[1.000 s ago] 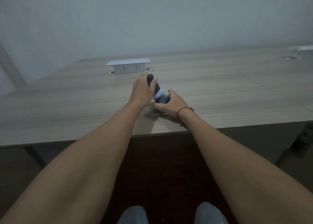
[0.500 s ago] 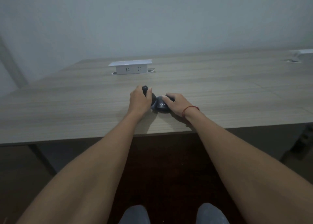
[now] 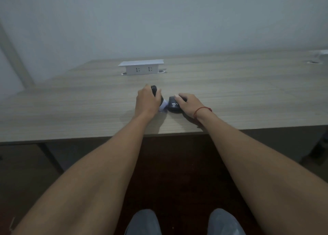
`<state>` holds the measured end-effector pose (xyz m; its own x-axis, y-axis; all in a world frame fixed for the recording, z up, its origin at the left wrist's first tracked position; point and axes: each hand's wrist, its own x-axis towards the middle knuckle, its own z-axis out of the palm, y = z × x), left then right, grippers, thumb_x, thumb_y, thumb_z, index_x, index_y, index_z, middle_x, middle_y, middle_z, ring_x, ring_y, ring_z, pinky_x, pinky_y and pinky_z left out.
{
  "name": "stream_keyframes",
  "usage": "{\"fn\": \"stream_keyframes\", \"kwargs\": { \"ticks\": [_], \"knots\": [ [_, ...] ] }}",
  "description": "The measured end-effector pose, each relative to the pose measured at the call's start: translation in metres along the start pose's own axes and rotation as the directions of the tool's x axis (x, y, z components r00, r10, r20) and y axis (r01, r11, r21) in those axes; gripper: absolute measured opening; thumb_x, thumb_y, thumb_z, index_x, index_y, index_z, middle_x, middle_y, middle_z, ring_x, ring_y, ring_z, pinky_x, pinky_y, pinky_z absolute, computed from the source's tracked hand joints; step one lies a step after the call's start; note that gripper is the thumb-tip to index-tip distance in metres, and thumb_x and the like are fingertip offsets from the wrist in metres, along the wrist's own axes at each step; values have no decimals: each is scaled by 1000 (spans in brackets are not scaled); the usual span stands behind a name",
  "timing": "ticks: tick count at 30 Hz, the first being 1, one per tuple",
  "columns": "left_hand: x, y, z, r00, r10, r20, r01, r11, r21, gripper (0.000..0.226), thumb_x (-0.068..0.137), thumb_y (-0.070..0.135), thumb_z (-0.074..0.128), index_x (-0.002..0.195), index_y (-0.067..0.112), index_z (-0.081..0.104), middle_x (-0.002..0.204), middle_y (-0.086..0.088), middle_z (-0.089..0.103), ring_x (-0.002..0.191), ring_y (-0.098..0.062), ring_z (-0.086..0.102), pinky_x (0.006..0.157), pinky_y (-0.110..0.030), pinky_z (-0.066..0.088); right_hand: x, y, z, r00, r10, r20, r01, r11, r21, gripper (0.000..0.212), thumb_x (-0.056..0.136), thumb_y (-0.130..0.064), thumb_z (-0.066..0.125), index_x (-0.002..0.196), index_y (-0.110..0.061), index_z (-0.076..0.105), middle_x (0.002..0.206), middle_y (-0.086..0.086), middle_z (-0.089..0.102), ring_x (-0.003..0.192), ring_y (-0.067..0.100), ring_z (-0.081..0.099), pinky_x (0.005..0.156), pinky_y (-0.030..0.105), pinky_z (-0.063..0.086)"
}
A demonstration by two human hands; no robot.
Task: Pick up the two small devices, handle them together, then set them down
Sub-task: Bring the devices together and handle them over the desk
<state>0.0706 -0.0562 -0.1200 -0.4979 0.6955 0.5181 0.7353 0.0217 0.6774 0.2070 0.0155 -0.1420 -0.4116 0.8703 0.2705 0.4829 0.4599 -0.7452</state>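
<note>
Two small dark devices sit on the wooden table [image 3: 71, 110] near its front edge. My left hand [image 3: 146, 101] is wrapped around the slim black device [image 3: 154, 89], whose top sticks out above my fingers and whose pale lower end [image 3: 163, 108] shows by my thumb. Just to the right, the rounded black device [image 3: 173, 107] with white lettering rests on the table, and my right hand [image 3: 189, 104] lies over its right side with fingers on top. A small gap separates the two devices.
A white socket box [image 3: 141, 68] stands raised from the table behind the hands. A second white fitting [image 3: 319, 54] shows at the far right. A dark table leg [image 3: 51, 160] runs under the left side. My knees [image 3: 143, 222] are below.
The slim device in my left hand came down from a raised tilt to the table. The two devices, pressed together half a second ago, now sit slightly apart.
</note>
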Motion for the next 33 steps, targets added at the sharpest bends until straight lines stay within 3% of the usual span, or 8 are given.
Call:
{"fn": "stream_keyframes", "kwargs": {
  "ticks": [4,8,14,20,25,27,29,33],
  "knots": [
    [-4,16,1,998,21,-64,-29,991,-127,26,94,29,55,90,3,59,83,-7,58,71,-16,55,63,-21,42,2,1,0,1000,18,7,-18,1000,9,35,96,-39,45,83,-10,61,88,10,65,83,24,58,77,35,44],
    [-9,4,2,996,-87,-36,88,996,19,32,94,29,54,106,-1,58,108,-19,59,96,-30,58,77,-31,43,0,1,1,1000,14,0,-14,1000,2,32,96,-36,44,92,-12,64,98,11,65,91,26,59,84,37,46],
    [-7,17,5,989,-84,-123,60,980,-189,31,93,30,57,96,-1,63,95,-15,66,83,-22,59,67,-20,38,0,1,0,1000,14,-7,-14,1000,14,29,96,-32,45,86,-11,62,91,9,64,85,24,57,77,34,43],
    [-13,7,5,997,-25,-68,24,1000,-20,27,94,27,56,97,1,59,88,-8,55,79,-18,51,69,-26,39,-2,1,0,1000,13,-4,-13,1000,15,31,97,-34,44,90,-11,64,94,9,64,87,24,58,78,34,44],
    [-10,15,6,989,9,-147,-44,971,-236,27,91,29,60,85,2,61,77,-6,59,71,-20,55,64,-24,41,-1,-1,0,999,36,-13,-36,999,12,28,97,-33,43,75,-20,54,90,7,59,86,24,55,74,31,38],
    [-14,13,8,992,25,-125,-54,971,-234,26,91,28,60,87,2,61,78,-6,60,71,-20,57,63,-22,42,-1,-1,1,997,75,-1,-75,997,-4,24,97,-36,42,93,-19,59,107,12,60,100,27,55,83,33,40],
    [-12,7,9,995,37,-90,-52,983,-174,27,91,28,59,90,2,60,83,-11,63,77,-25,61,69,-30,50,-3,-3,0,994,108,-4,-108,994,-16,48,97,-39,42,134,-9,46,137,15,50,125,30,48,101,37,37],
    [6,11,-2,995,93,-43,-96,991,-91,27,93,31,56,92,4,60,87,-10,61,82,-25,59,72,-31,46,-4,-4,1,991,136,7,-135,991,-4,59,96,-42,41,145,-10,31,144,14,45,129,30,45,106,41,36]
  ]
}}
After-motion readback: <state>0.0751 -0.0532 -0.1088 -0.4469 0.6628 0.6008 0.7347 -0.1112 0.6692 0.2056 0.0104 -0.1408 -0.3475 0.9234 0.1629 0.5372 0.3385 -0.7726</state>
